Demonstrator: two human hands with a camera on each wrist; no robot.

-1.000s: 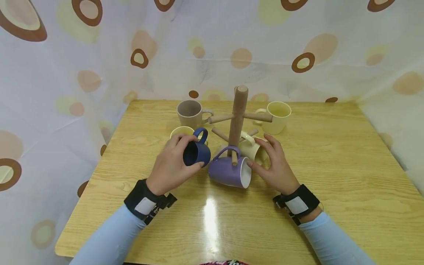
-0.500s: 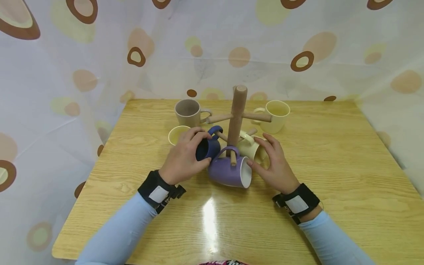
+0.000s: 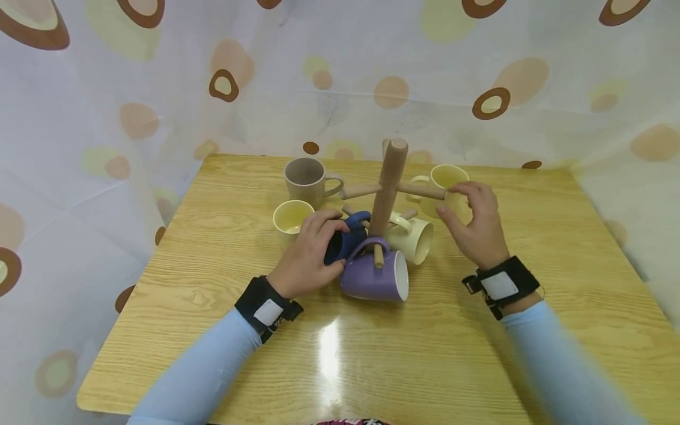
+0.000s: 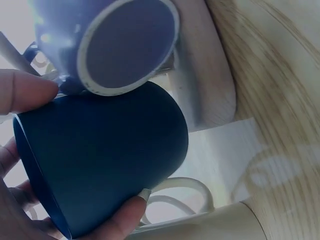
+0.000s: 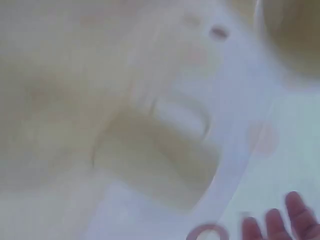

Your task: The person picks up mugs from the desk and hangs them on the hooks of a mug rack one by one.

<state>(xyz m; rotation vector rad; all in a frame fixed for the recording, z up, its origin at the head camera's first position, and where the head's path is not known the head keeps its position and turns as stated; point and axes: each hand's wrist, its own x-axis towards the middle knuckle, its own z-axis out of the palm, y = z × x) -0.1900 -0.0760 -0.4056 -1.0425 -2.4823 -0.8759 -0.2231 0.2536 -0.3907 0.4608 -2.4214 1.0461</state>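
My left hand [image 3: 310,254] grips the dark blue mug [image 3: 352,243] by its body, thumb on the near side and fingers over the top. The mug lies tilted at a lower left peg of the wooden mug tree [image 3: 390,189], its handle up by the peg. In the left wrist view the blue mug [image 4: 107,150] lies right against the purple mug [image 4: 130,47]. Beside the tree's right upper peg, my right hand [image 3: 478,227] is held with thumb and fingers apart, overlapping the back-right pale yellow mug [image 3: 448,175]. The right wrist view is blurred.
The purple mug hangs on the front peg, and a cream mug [image 3: 409,239] hangs on the right lower side. A grey mug [image 3: 305,183] and a yellow mug [image 3: 292,219] stand left of the tree on the wooden table [image 3: 212,248]. Patterned cloth hangs behind.
My left hand has carried the blue mug right, from beside the tree to its lower left peg. My right hand has left the cream mug and moved back and right towards the pale yellow mug.
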